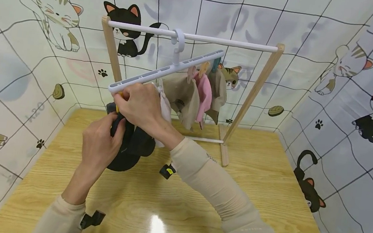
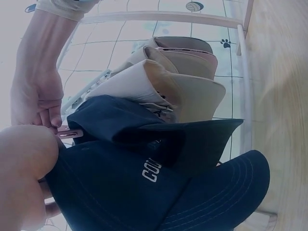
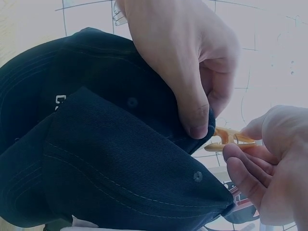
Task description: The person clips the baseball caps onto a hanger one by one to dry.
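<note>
My left hand [image 1: 101,141] pinches the edge of a dark navy cap [image 2: 115,187] with white lettering, just under the left end of a white clip hanger [image 1: 142,78]. With my right hand [image 1: 142,105] I pinch a yellow clothespin [image 3: 231,136], and its tips are at the cap's edge beside my left thumb. Whether they grip the fabric, I cannot tell. A second navy cap [image 3: 130,163] hangs right beside the first, with a pinkish clip [image 2: 71,134] near its top. Farther along the hanger are a whitish cap [image 2: 125,86], beige caps [image 1: 182,96] and a pink one [image 1: 204,95].
The hanger hooks over the white rod [image 1: 230,42] of a wooden-legged rack [image 1: 253,93] and slants across it. Below is a wood-grain table [image 1: 196,211]. A cat-print cloth [image 1: 315,89] covers the walls behind and at the sides.
</note>
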`<move>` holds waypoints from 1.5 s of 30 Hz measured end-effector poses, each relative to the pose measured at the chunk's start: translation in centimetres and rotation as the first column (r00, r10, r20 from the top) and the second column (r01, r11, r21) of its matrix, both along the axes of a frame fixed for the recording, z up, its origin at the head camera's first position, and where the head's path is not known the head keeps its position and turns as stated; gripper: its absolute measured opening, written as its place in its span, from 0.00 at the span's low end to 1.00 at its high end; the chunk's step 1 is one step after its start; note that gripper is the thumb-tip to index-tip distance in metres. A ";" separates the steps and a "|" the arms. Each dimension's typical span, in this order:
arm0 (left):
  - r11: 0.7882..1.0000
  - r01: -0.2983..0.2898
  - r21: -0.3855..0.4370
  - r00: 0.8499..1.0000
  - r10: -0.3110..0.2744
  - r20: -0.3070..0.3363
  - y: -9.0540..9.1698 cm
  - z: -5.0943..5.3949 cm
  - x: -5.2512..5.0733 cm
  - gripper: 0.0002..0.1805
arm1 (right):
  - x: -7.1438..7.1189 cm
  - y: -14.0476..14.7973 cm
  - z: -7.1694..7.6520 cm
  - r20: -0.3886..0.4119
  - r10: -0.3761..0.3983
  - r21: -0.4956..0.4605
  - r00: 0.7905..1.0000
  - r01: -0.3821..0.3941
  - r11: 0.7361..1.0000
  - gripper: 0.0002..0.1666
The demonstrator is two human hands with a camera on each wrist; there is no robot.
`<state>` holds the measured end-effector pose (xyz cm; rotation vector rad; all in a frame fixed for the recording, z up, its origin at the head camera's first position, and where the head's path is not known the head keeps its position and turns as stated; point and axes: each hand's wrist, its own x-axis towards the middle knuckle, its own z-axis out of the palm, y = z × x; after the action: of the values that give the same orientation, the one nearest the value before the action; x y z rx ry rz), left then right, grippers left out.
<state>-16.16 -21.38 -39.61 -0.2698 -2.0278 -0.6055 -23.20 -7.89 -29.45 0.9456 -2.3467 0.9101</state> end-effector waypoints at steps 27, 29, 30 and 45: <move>0.996 -0.048 -0.071 0.996 0.054 0.075 0.3 0.9 0.4 0.10 | 0.3 0.3 -1.0 -0.006 -0.032 0.055 0.999 0.033 0.998 0.35; 0.997 -0.040 -0.060 0.996 0.045 0.082 0.1 0.9 0.4 0.10 | 0.4 0.3 -1.0 -0.007 -0.023 0.055 1.000 0.023 0.998 0.33; 0.998 -0.035 -0.049 0.996 0.040 0.086 0.0 1.0 0.4 0.09 | 0.5 0.3 -1.0 -0.010 -0.020 0.056 1.000 0.020 0.998 0.33; 0.998 -0.007 0.062 0.995 0.001 0.101 -1.1 1.9 0.1 0.16 | 1.5 5.7 -1.7 -0.026 0.054 0.022 0.998 -0.053 0.998 0.14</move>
<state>-16.07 -22.45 -37.74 -0.2015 -2.1015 -0.6905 -21.69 -2.17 -31.11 1.0274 -2.3229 0.8895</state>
